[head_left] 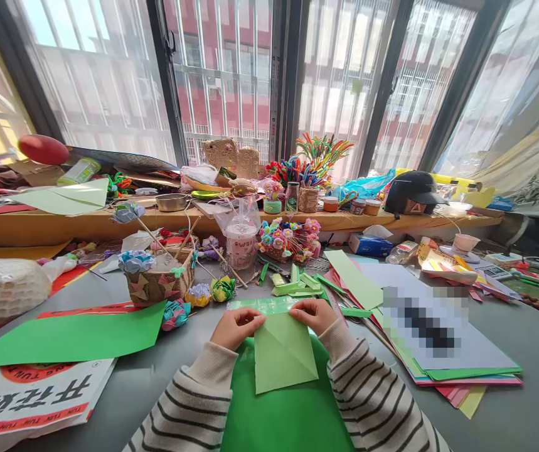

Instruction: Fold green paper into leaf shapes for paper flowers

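A light green paper sheet [282, 355], creased along diagonals, lies in front of me on a darker green sheet [283, 414]. My left hand [236, 328] pinches its upper left corner with curled fingers. My right hand [315, 314] pinches the upper right corner in the same way. Both wrists wear striped sleeves. Just beyond the fingers lies a pale green strip [262, 305], and past it several folded green paper pieces [297, 284].
A large green sheet [76, 338] and a printed bag [29, 395] lie at the left. A woven basket [159, 284] with paper flowers stands behind them. A stack of coloured papers [438, 351] lies at the right. The window ledge [62, 223] is crowded with craft items.
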The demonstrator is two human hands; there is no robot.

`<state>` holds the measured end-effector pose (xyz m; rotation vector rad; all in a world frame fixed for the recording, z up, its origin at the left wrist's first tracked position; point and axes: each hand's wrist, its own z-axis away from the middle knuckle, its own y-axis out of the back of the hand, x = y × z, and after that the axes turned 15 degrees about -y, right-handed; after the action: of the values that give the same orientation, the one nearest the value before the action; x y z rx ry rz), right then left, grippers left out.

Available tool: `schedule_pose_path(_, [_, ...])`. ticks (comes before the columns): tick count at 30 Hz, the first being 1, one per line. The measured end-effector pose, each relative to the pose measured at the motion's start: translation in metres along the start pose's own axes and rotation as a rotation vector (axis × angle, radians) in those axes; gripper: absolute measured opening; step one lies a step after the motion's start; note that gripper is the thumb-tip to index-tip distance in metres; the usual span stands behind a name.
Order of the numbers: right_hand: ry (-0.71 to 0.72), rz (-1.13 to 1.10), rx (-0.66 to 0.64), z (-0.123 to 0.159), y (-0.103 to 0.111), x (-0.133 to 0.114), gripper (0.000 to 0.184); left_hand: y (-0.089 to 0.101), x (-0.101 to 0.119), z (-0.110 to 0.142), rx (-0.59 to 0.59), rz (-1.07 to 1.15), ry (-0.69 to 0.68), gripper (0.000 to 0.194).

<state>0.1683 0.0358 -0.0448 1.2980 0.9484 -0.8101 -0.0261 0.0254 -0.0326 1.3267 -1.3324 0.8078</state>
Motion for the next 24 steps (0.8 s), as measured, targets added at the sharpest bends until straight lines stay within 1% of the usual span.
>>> schedule_pose_path(4, [0.002,-0.006,-0.059,0.004,-0.002,-0.006,0.025,-0.003,0.001,0.002,-0.043,-0.077,-0.032,0.028])
schedule_pose_path(8, [0.019,0.022,-0.121,0.008,-0.009,-0.012,0.024,-0.009,0.005,0.004,-0.121,-0.155,-0.100,0.025])
schedule_pose_path(11, [0.022,0.050,-0.137,0.010,-0.013,-0.014,0.023,-0.012,0.010,0.006,-0.130,-0.197,-0.161,0.026])
schedule_pose_path(15, [-0.004,0.018,-0.155,0.008,-0.009,-0.013,0.022,-0.010,0.012,0.006,-0.101,-0.210,-0.164,0.027])
schedule_pose_path(20, [-0.062,-0.050,-0.116,0.004,0.005,-0.008,0.023,-0.003,0.006,0.003,0.039,-0.186,-0.143,0.024])
schedule_pose_path(24, [-0.109,-0.130,-0.126,0.002,0.016,-0.004,0.027,0.002,0.001,0.001,0.098,-0.181,-0.134,0.025])
